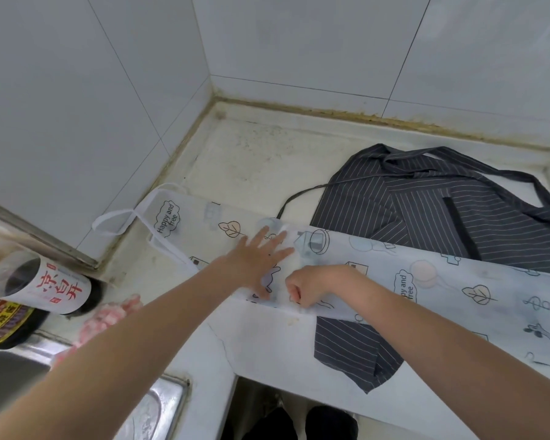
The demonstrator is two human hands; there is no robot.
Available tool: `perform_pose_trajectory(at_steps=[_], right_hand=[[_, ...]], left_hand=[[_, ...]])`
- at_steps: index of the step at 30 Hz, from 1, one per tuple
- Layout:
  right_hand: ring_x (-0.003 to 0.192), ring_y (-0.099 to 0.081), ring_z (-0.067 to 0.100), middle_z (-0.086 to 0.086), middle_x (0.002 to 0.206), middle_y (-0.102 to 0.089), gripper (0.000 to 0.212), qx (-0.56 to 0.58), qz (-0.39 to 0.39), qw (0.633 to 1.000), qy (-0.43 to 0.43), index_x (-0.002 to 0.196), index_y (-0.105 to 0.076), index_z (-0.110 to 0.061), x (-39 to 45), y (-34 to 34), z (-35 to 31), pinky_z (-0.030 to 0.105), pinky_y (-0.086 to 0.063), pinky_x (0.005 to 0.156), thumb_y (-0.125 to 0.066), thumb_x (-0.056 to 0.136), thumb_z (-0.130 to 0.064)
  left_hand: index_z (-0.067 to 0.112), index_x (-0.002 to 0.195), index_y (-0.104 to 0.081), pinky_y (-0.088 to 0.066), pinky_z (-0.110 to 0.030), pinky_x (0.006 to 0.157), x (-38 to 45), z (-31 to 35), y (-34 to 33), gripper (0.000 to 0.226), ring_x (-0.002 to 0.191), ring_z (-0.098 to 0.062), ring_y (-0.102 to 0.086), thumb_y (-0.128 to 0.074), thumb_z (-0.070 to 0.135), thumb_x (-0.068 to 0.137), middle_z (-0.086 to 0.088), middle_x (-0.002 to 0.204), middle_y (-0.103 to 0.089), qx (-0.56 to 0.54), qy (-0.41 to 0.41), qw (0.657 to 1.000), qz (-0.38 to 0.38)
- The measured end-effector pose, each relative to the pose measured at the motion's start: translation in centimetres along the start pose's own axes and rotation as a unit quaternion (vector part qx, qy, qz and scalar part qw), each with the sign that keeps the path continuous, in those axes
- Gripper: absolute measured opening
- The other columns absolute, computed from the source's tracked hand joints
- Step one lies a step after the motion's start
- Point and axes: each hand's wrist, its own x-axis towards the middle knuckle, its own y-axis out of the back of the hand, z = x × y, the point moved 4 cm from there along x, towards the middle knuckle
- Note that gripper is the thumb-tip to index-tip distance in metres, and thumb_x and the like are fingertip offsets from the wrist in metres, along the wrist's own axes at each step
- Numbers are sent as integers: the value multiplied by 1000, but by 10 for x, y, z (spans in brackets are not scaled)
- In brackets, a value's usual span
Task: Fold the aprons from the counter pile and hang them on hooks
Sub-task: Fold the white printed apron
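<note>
A translucent white apron printed with leaves and "Happy and free" lies folded lengthwise across the counter, its white straps trailing toward the left wall. My left hand presses flat on it with fingers spread. Just to the right, my right hand pinches the apron's near edge with curled fingers. A dark grey striped apron lies crumpled beneath and behind it, one corner hanging over the counter's front edge.
The pale counter runs into a tiled corner. At the left stand a bottle with a red-lettered label, a dark jar, a pink cloth and a steel sink.
</note>
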Motion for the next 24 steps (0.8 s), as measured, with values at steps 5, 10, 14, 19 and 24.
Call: perform_pose_trajectory(at_steps=[5, 10, 14, 19, 24], right_hand=[[109, -45, 24, 1, 116, -44, 37, -24, 192, 980, 40, 116, -46, -16, -6, 18, 7, 34, -42, 84, -61, 83, -17], [141, 22, 36, -3, 154, 28, 121, -75, 187, 976, -81, 148, 19, -25, -12, 4, 46, 62, 8, 109, -63, 71, -69], [135, 32, 41, 5, 148, 40, 133, -51, 148, 980, -124, 143, 30, -28, -13, 4, 59, 65, 12, 105, -65, 63, -74], [135, 32, 42, 7, 147, 41, 133, -53, 131, 981, -134, 143, 31, -25, -14, 7, 55, 66, 11, 106, -65, 64, -73], [136, 28, 45, 10, 148, 39, 134, -68, 116, 981, -143, 144, 29, -23, -13, 11, 51, 67, 7, 106, -66, 63, -72]], left_hand=[[30, 146, 22, -8, -65, 110, 19, -8, -11, 120, 138, -41, 26, -69, 58, 73, -6, 148, 39, -41, 27, 995, -89], [37, 144, 24, -10, -61, 111, 17, -14, -13, 126, 138, -39, 26, -75, 56, 68, -7, 150, 36, -102, 31, 991, -79], [35, 145, 23, -14, -61, 109, 5, -62, -17, 135, 141, -39, 19, -77, 63, 59, -14, 151, 31, -171, 169, 968, -76], [33, 144, 27, -20, -59, 111, -11, -118, -31, 139, 142, -44, 5, -73, 72, 54, -22, 150, 26, -153, 280, 937, -140], [20, 149, 12, -24, -53, 110, 14, -79, 4, 118, 141, -44, -2, -72, 52, 73, -14, 156, 15, -121, 192, 972, -57]])
